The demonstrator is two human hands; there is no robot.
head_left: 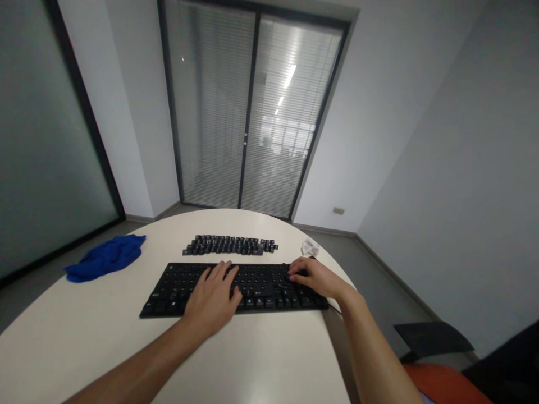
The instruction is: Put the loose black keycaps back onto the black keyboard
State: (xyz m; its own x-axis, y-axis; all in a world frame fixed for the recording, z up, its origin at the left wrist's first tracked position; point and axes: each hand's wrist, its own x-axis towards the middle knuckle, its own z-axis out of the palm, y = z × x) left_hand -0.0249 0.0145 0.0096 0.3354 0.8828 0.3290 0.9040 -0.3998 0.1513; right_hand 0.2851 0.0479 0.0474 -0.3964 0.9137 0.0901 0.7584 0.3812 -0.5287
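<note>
A black keyboard (261, 283) lies across the table in front of me, with part of its upper area showing rows without keycaps. My left hand (214, 294) rests flat on its left-centre part, fingers spread and holding nothing. Over the right part of the keyboard, my right hand (314, 275) has its thumb and fingertips pinched close together. Whatever lies between those fingertips is too small or hidden to name. Behind the keyboard, several loose black keycaps (227, 245) stand in neat rows on the table.
The round white table (269, 359) carries a crumpled blue cloth (107, 258) at the left and a crumpled white tissue (310, 247) at the right edge. A cable runs off near the keyboard's right corner. A chair with an orange seat (446, 384) stands at lower right.
</note>
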